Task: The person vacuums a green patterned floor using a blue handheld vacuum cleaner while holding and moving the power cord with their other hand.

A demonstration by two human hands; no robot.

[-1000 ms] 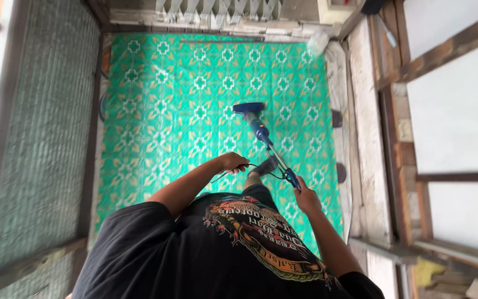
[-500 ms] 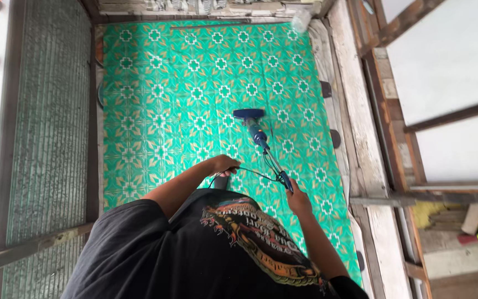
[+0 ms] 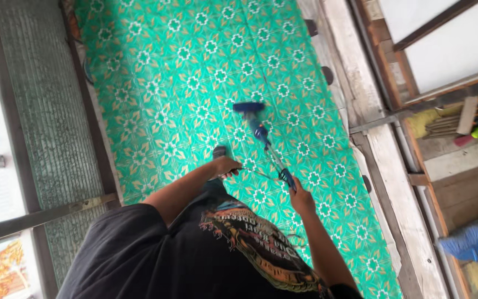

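both hands grip: right hand (image 3: 301, 195) fingers around vacuum handle (image 3: 286, 178), left hand (image 3: 226, 165) fingers holding cord (image 3: 258, 174) over green mat (image 3: 167, 83).

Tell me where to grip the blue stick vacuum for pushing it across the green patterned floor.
Grip the blue stick vacuum at its handle end, from above and behind, as the right hand does: the shaft slants up from the floor head toward the person. The left hand holds the cord aside.

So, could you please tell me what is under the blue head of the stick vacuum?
The vacuum head rests on the green patterned floor mat, which spreads around it. The patch directly beneath the head is covered, and whatever floor lies below the mat is hidden.
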